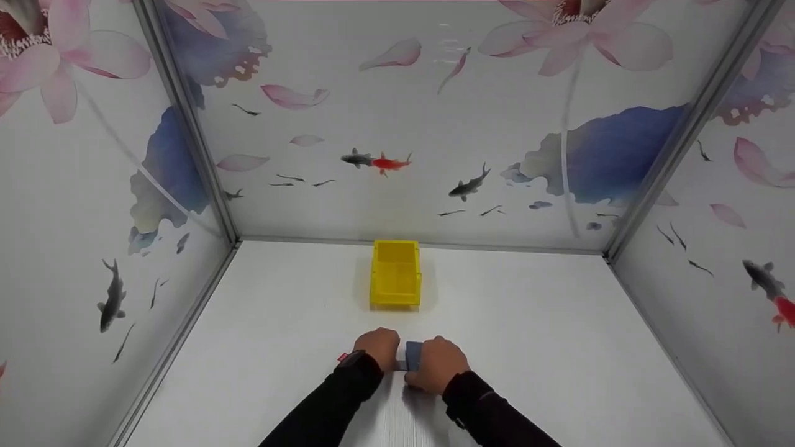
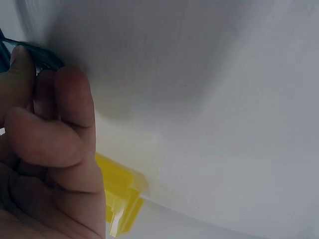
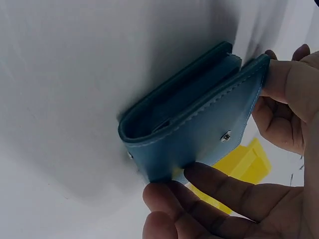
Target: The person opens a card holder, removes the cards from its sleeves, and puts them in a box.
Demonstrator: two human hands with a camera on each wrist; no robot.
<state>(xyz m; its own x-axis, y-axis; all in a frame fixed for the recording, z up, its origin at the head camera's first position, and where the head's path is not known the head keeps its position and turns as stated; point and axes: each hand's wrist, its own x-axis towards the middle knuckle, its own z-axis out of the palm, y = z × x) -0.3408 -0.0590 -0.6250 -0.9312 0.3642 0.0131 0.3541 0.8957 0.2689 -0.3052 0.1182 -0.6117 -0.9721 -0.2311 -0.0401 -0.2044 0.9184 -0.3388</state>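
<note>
A small blue wallet [image 1: 413, 356] with stitched edges and a metal snap is between the two hands, low over the white table. In the right wrist view the wallet [image 3: 194, 119] stands on edge, partly folded, with a gap between its two sides. My left hand [image 1: 380, 346] pinches one end of it; in the left wrist view only a dark teal edge shows beyond the fingers of that hand [image 2: 55, 144]. My right hand [image 1: 440, 365] holds the opposite end, its fingertips [image 3: 199, 172] against the outer face and lower edge.
A yellow plastic bin [image 1: 395, 298] stands beyond the hands, near the back wall. White panels [image 1: 397, 205] printed with fish, petals and lotus leaves enclose the table [image 1: 279, 310] at the back and both sides, joined by grey metal posts [image 1: 186, 118].
</note>
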